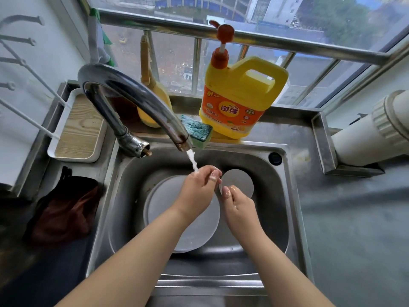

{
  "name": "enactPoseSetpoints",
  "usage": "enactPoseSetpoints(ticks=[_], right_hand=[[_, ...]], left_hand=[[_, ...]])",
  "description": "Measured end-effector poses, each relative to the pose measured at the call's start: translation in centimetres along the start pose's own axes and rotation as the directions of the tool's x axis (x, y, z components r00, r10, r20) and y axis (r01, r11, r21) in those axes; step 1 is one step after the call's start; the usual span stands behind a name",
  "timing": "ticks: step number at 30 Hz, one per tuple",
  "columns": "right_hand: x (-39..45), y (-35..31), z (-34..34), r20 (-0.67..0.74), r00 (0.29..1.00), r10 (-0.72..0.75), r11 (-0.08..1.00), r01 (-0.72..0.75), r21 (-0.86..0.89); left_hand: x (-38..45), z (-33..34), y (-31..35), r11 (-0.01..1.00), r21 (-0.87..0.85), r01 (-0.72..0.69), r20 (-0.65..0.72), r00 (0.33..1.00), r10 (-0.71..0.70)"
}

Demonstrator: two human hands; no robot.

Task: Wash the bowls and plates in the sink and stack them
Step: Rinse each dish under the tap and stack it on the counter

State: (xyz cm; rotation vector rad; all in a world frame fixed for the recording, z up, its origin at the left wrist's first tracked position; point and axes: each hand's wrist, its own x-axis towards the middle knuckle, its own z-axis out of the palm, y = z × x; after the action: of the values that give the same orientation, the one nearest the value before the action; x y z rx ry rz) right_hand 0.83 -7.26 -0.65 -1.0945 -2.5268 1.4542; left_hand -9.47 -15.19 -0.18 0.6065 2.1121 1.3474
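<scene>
Big white plate (170, 202) lies flat in the sink (281, 196), centre-left of the basin, partly under the left forearm. A smaller round white dish (241, 180), bowl or small plate, cannot tell which, sits just beside it toward the back right. Both look like hard glazed ware: stiff, breakable, likely moderately heavy, and slippery now since they are wet. Lying flat on steel, the plate gives little to grab from above; best guess is to hook fingers under the rim at the near edge, thumb on top, then tilt it up. Two hands would be safer with wet skin. The small dish should lift with one hand at its rim.

Neither dish is held. Left hand (197, 187) is above the plate, directly under the water stream (192, 160), fingers curled and bunched together at the tips, apparently rubbing at each other; nothing clearly in them. Right hand (238, 202) is just beside it, fingers loosely curled, fingertip close to the left hand's; whether a small thing sits between the hands cannot be told. Looks like hand rinsing, dishes not yet washed or stacked.

Faucet (132, 96) arcs over from the back left, running. Blue-green sponge (198, 131) sits on the back ledge, touching the yellow soap jug (239, 100). White tray (77, 129) with wood insert at left; dark cloth (64, 209) on the left counter (354, 218).
</scene>
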Motion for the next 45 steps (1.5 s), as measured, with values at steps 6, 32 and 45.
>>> enactPoseSetpoints(ticks=[6,32,45], right_hand=[[0.0,-1.5,1.2,0.125,0.991,0.054,0.928,-0.096,0.361],[4.3,-5.2,4.1,0.264,0.914,0.308,0.887,-0.376,0.269],[6.3,-5.6,3.4,0.097,0.945,0.314,0.857,-0.325,0.400]], left_hand=[[-0.6,-0.7,-1.6,0.942,0.316,-0.114,-0.078,0.986,0.145],[-3.5,-1.4,-3.6,0.256,0.826,-0.502,0.490,0.864,0.112],[0.2,-0.9,0.1,0.163,0.889,-0.427,0.446,0.890,-0.098]])
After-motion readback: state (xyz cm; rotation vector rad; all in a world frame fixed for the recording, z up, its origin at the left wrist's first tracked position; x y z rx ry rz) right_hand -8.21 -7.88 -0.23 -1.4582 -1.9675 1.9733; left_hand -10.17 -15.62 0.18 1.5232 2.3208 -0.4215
